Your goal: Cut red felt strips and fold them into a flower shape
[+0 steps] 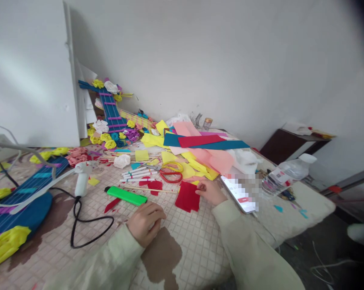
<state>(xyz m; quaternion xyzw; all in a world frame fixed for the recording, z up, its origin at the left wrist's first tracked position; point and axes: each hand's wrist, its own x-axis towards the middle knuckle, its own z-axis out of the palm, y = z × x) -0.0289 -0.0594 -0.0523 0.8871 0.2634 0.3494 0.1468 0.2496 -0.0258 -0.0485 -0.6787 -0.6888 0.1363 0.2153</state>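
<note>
My left hand rests on the tiled tabletop with its fingers curled loosely under; nothing shows in it. A green box cutter lies just beyond it. My right hand lies next to a dark red paper piece, its fingertips pinching the paper's right edge. A thin wooden stick and small red scraps lie between the cutter and the red paper. A phone sits right of my right hand.
A glue gun with black cord stands at left. Scissors with red and yellow handles, white glue sticks, stacked coloured paper sheets, a lying water bottle and blue craft boards with paper flowers crowd the table.
</note>
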